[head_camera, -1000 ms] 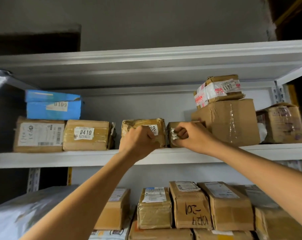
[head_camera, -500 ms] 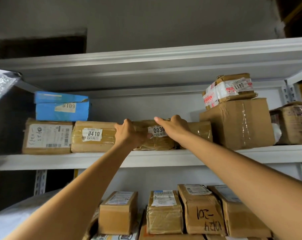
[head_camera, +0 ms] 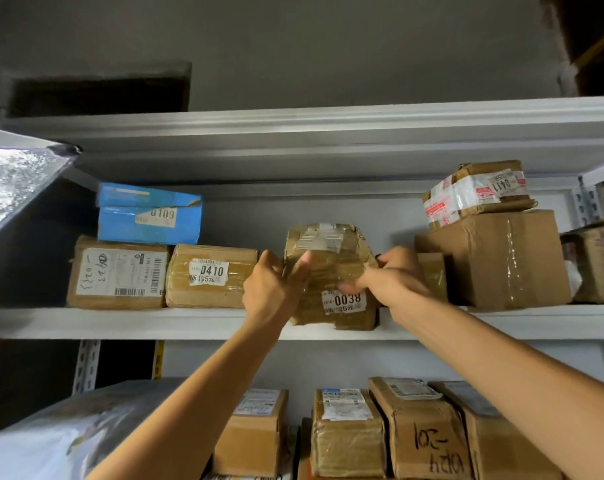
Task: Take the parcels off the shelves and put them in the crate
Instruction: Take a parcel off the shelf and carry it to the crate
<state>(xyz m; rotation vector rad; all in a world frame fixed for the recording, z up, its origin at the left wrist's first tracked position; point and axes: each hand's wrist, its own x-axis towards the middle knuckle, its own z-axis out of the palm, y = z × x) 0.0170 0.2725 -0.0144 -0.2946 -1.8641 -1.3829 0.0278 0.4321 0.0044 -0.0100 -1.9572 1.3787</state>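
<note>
Both hands grip the taped brown parcel labelled 0038, left hand curled round its left edge with thumb across the front, right hand clasping its right side, parcel tilted at the front lip of the white shelf, between the 0410 parcel and a large carton.

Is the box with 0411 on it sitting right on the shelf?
No, the 0411 box sits on top of a bigger brown box, not right on the shelf.
</note>
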